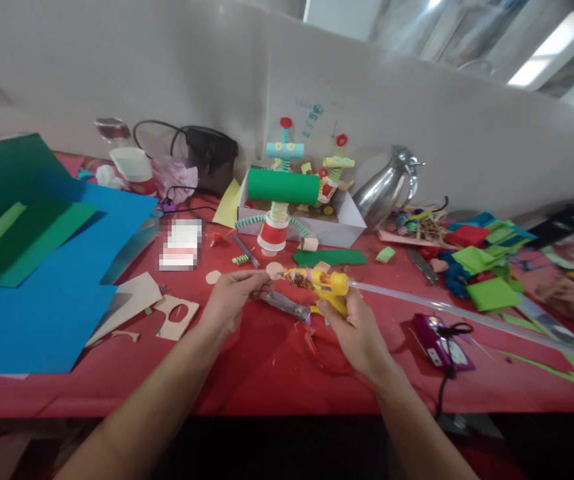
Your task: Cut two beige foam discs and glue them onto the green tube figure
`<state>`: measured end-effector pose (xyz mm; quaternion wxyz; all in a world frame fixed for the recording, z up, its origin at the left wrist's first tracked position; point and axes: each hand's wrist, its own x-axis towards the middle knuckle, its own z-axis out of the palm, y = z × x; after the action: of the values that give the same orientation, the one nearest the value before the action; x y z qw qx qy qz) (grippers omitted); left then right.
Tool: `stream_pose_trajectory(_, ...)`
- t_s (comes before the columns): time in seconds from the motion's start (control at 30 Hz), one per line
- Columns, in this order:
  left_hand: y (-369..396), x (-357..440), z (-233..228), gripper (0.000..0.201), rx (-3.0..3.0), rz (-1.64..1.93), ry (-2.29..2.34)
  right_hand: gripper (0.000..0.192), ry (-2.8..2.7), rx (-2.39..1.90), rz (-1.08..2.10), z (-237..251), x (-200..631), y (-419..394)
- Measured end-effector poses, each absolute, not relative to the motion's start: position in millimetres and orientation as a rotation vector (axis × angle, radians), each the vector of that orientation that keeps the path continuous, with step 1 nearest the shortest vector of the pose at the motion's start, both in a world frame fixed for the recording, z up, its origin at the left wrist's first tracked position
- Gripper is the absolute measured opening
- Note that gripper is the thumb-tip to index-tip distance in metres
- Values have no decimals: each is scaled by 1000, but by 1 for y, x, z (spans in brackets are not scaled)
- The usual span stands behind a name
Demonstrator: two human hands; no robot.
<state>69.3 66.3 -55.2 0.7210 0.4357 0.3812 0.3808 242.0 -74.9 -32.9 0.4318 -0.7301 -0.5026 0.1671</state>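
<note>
One hand [361, 327], the right, grips the glue gun [335, 300] over the red tabletop [267, 377]; the left hand [231, 298] appears to pinch a disc [273, 267] at its nozzle [283, 274]. Best, probably, to hold the disc by its edge, gun steady.

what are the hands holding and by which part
The right hand grips the yellow glue gun by its handle; the left hand seems to pinch a tan disc by its edge.
</note>
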Motion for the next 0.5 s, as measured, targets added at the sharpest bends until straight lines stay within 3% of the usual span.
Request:
stream_pose_trajectory(0.3,64,69,-50,25,937,853,863,29,-1264,-1814,486,-30,242,-77)
stream_pose_trajectory(0.5,64,68,-45,23,907,845,883,34,-1124,-1805,531,-39,298,-75)
